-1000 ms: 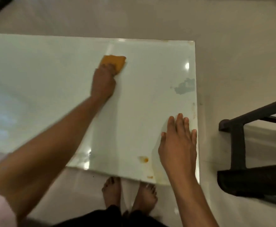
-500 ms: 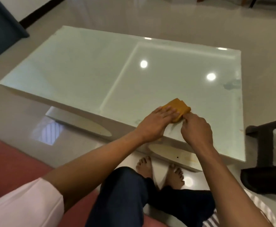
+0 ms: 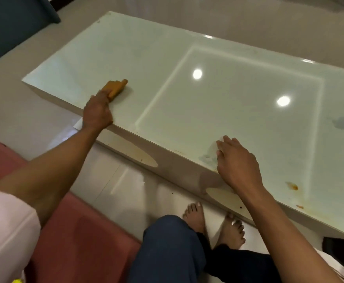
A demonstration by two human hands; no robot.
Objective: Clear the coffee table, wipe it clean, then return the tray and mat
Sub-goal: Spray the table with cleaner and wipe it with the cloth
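A person's left hand [image 3: 97,114] grips a folded orange cloth [image 3: 116,88], seemingly soft and light, pressed on the glossy bench [image 3: 238,94] near its left end, while the right hand [image 3: 236,162] rests loosely on the near edge.

Domestic living room. A low, glossy white coffee table [image 3: 187,64] stands on pale polished floor tiles [image 3: 126,190]; a pink upholstered seat [image 3: 81,237] lies near left, a dark blue one [image 3: 14,23] far left; the person is barefoot.
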